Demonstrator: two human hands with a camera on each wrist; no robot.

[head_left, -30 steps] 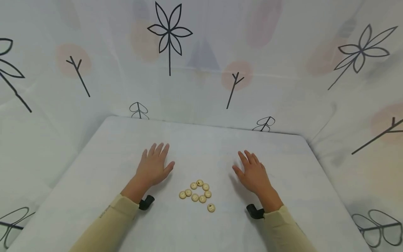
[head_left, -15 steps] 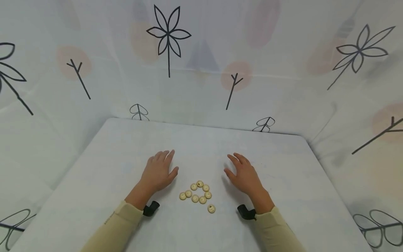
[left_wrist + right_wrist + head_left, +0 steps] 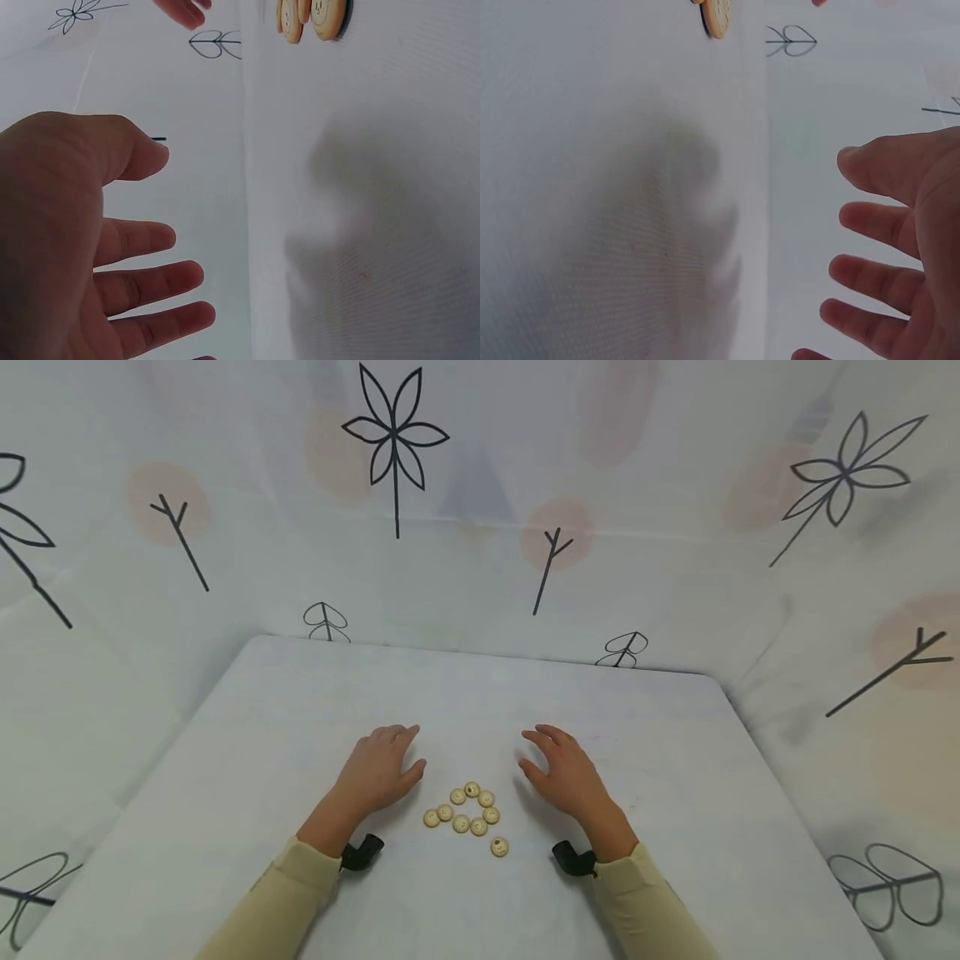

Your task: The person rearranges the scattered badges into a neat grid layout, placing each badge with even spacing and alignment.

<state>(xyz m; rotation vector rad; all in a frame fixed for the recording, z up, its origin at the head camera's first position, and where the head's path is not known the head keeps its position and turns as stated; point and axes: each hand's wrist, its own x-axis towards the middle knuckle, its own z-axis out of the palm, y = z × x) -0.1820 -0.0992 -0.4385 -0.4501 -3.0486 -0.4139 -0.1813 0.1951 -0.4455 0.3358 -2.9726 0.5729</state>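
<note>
Closer together than a second ago: left hand [image 3: 375,770] and right hand [image 3: 567,774], loosely spread, flanking discs [image 3: 461,823] in unchanged layout.

Right hand [image 3: 567,777] (left hand [image 3: 375,772] slightly too) has drawn inward

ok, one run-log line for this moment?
left grip: raised, holding nothing | right grip: raised, holding nothing | button-like discs: on white table, touched by neither grip | lone disc: apart from cluster
</note>
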